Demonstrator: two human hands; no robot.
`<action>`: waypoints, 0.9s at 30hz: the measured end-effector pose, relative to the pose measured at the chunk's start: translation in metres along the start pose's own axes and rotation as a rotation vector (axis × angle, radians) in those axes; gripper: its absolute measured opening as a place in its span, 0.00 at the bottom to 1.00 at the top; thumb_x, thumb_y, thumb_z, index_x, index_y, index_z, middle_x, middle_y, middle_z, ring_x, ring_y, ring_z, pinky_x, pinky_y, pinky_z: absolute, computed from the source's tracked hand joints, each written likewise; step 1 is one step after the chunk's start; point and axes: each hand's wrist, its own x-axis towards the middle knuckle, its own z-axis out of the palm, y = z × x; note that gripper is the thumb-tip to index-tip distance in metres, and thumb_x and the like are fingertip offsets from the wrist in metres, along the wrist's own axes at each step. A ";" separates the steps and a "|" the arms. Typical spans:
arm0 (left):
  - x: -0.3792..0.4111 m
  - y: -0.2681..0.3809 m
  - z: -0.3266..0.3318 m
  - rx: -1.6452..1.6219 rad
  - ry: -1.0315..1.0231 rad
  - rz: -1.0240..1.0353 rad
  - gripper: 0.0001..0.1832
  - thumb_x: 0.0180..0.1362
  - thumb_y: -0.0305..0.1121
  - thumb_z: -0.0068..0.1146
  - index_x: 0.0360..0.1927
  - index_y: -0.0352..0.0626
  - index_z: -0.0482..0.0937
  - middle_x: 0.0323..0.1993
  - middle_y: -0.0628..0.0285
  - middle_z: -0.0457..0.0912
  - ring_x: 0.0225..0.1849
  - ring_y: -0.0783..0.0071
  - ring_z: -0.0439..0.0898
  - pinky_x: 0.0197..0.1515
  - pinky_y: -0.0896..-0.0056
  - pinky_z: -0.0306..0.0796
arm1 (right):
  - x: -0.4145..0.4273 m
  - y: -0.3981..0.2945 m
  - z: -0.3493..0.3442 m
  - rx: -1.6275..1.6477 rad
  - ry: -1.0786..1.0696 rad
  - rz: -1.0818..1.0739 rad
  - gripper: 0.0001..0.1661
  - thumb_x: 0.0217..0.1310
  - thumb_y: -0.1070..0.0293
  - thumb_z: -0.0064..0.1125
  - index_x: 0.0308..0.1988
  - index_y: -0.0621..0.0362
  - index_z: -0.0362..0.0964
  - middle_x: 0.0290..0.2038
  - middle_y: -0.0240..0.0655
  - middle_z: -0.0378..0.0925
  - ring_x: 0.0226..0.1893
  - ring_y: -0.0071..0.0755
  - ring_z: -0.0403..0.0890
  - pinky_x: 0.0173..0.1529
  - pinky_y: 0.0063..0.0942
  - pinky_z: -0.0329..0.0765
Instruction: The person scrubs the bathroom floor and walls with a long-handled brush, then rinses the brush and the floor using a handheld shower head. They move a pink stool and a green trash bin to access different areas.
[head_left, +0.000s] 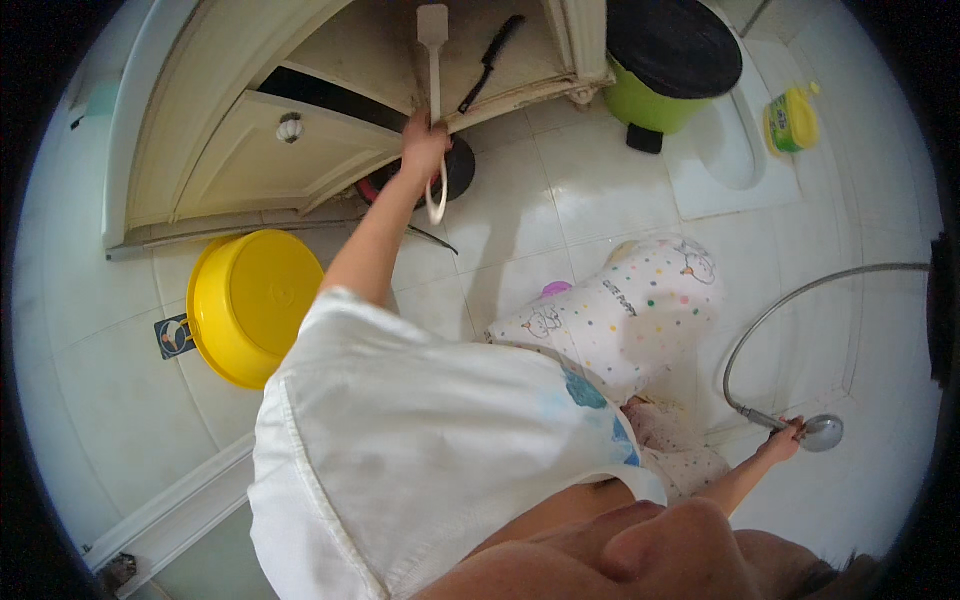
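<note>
My left hand (425, 150) is wrapped around the handle of a white long-handled plastic brush (433, 67). Its flat head points into a cream cabinet (360, 60), and its looped handle end hangs below my fist. Bristles cannot be made out. Beside it, a narrow black brush (493, 60) lies on the cabinet floor. Far to the right, my right hand (784, 441) grips a chrome shower head (822, 433), whose metal hose (742, 341) curves up to the right rim. Whether water runs from it cannot be told.
A cabinet front panel (300, 161) has a white knob. Under it sits a dark round object (459, 163), partly hidden. A yellow plastic basin (277, 292) stands at left. A green pedal bin (645, 94), a squat toilet pan (727, 150) and a yellow bottle (792, 121) are at upper right.
</note>
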 end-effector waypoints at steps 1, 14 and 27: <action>0.036 -0.009 0.002 -0.065 0.033 -0.032 0.05 0.52 0.26 0.44 0.31 0.34 0.69 0.18 0.55 0.71 0.19 0.69 0.72 0.24 0.67 0.67 | -0.007 -0.001 -0.001 0.064 -0.004 0.004 0.19 0.56 0.59 0.53 0.40 0.65 0.69 0.30 0.34 0.74 0.27 0.27 0.73 0.32 0.25 0.71; 0.221 0.052 0.018 0.873 -0.193 0.064 0.15 0.54 0.31 0.48 0.45 0.37 0.70 0.24 0.54 0.76 0.24 0.67 0.76 0.24 0.65 0.71 | -0.077 -0.017 -0.028 0.223 0.104 0.236 0.19 0.59 0.60 0.50 0.43 0.63 0.66 0.29 0.37 0.70 0.26 0.33 0.72 0.33 0.30 0.74; 0.098 0.056 -0.007 0.139 -0.430 -0.062 0.25 0.55 0.34 0.48 0.57 0.43 0.62 0.21 0.61 0.74 0.20 0.70 0.72 0.24 0.67 0.69 | -0.074 -0.014 -0.011 0.280 -0.005 0.181 0.18 0.58 0.59 0.52 0.43 0.61 0.65 0.31 0.36 0.70 0.29 0.32 0.72 0.36 0.30 0.73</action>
